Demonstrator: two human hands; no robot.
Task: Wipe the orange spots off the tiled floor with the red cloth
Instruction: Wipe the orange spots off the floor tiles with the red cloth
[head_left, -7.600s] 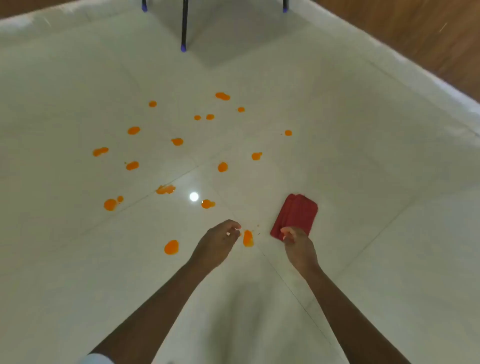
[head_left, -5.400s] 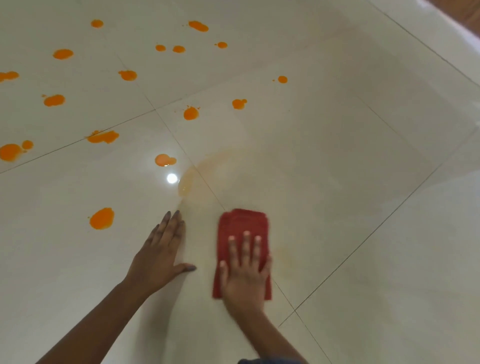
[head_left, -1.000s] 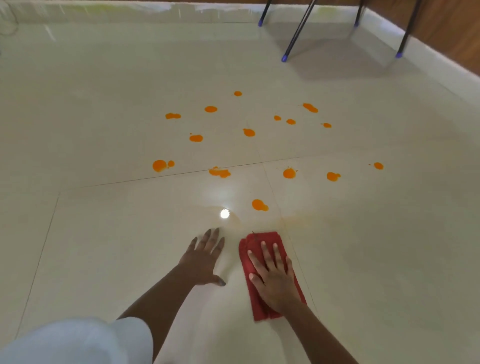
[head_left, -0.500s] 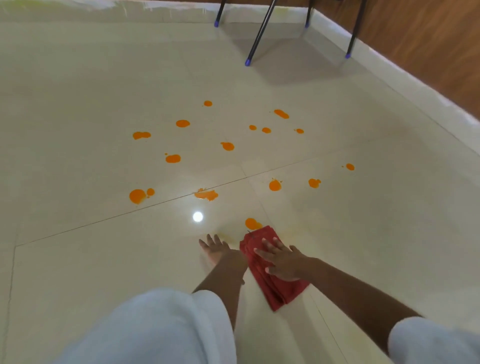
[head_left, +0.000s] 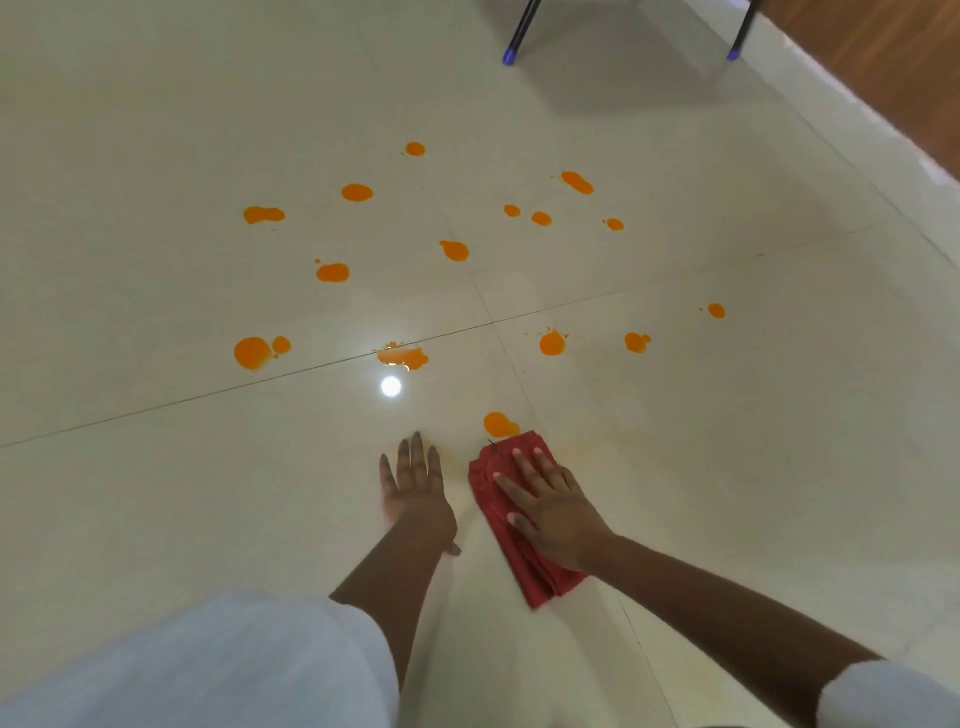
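Observation:
The folded red cloth (head_left: 537, 571) lies flat on the cream tiled floor (head_left: 727, 467). My right hand (head_left: 550, 506) presses down on it with the fingers spread. The cloth's far edge touches the nearest orange spot (head_left: 500, 424). My left hand (head_left: 415, 488) rests palm down on the bare tile just left of the cloth, fingers together and holding nothing. Several more orange spots are scattered farther out, among them a splash on the grout line (head_left: 402, 357), a round one (head_left: 551, 343) and a large one at the left (head_left: 253, 353).
Two dark chair legs with blue feet (head_left: 511, 54) (head_left: 735, 52) stand at the far end. A white skirting (head_left: 857, 130) and a wooden surface (head_left: 893, 57) border the floor at the right. A ceiling light glares off the tile (head_left: 390, 386). My white sleeves fill the bottom edge.
My right hand has slid the cloth forward until its far edge meets the nearest orange spot. My left hand stays flat beside it. The view has tilted down and moved closer.

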